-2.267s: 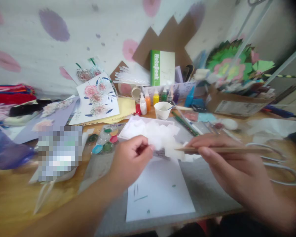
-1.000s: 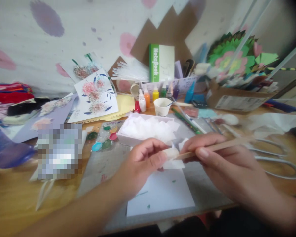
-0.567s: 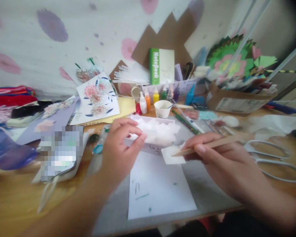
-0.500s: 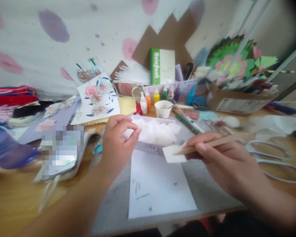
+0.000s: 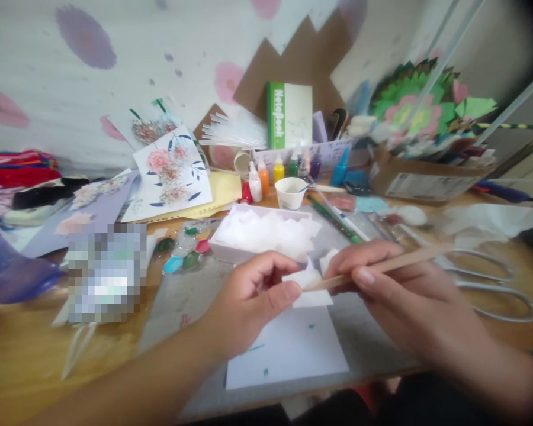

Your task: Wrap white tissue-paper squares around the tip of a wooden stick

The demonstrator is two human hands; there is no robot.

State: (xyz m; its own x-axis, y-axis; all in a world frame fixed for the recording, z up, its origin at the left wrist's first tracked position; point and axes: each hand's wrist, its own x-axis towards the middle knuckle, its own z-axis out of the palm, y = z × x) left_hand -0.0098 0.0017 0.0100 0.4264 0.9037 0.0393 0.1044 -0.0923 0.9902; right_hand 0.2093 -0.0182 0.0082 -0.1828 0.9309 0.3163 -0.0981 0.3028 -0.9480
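My left hand (image 5: 244,305) is closed in a pinch at the left side of a small white paper piece (image 5: 313,298). My right hand (image 5: 408,296) grips a flat wooden stick (image 5: 395,261), its tip lying against that piece. Another small white piece shows by the right fingertips; whether it is joined to the first I cannot tell. Just behind the hands stands a shallow pale box (image 5: 231,253) filled with white paper pieces. Under them lies a white sheet (image 5: 288,364) with green marks, on a grey mat (image 5: 169,349).
Scissors (image 5: 510,310) lie beside my right hand. A phone-like device (image 5: 106,284), blurred out, is at left. Behind the box are a paper cup (image 5: 289,198), paint bottles (image 5: 263,182) and pencils (image 5: 337,219). A cardboard box (image 5: 430,183) of supplies stands at back right.
My left hand has come from the box of white pieces, right and towards me, to the small paper piece at the stick's tip. My right hand still holds the stick in nearly the same place.
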